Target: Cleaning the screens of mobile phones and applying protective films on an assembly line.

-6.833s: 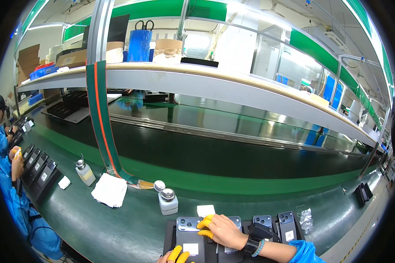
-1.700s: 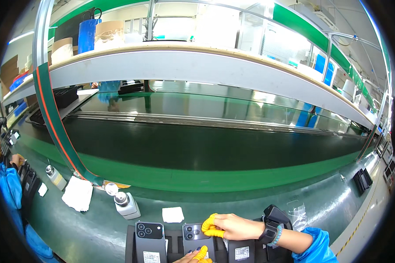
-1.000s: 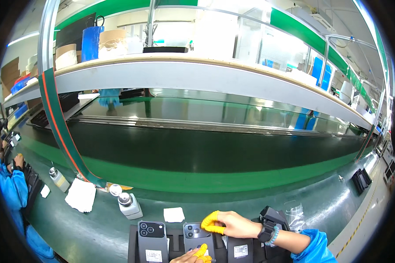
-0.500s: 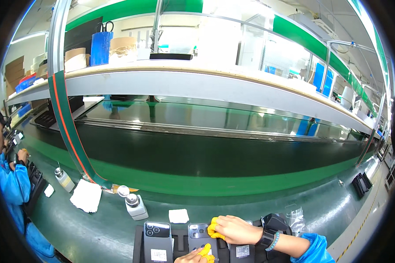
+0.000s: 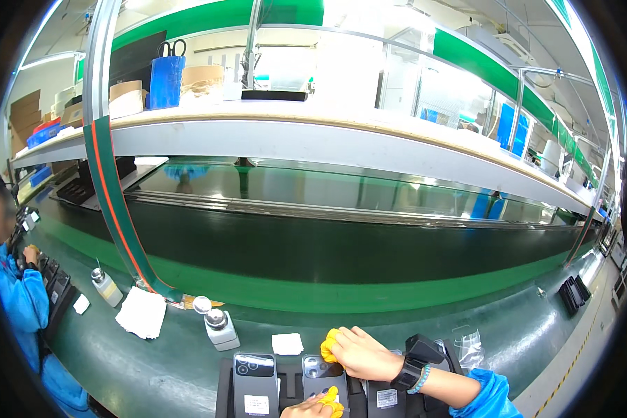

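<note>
Several dark phones lie back up in a black tray [image 5: 223, 390] at the lower edge. My right hand [image 5: 362, 354], with yellow finger cots on its bent fingertips, is at the upper end of the middle phone [image 5: 315, 380], beside its camera bump. Low on that same phone, my left hand [image 5: 312, 407] has its fingers pressed together, also with yellow cots; the frame's edge cuts it off. Whatever either hand pinches is hidden. To the left lies a phone [image 5: 255, 380] with a white label. Another labelled phone [image 5: 386, 404] is partly under my right forearm.
A pump bottle [image 5: 221, 333] and a white cloth [image 5: 288, 343] stand beyond the tray. Farther left are stacked white wipes [image 5: 142, 312] and a second bottle [image 5: 106, 287]. A clear bag [image 5: 471, 348] lies right. A conveyor belt [image 5: 313, 247] runs behind; a co-worker [image 5: 21, 299] sits left.
My right hand has shifted up and slightly left, from the camera bump toward the phone's upper edge. My left hand stays low on the phone. The view has shifted slightly.
</note>
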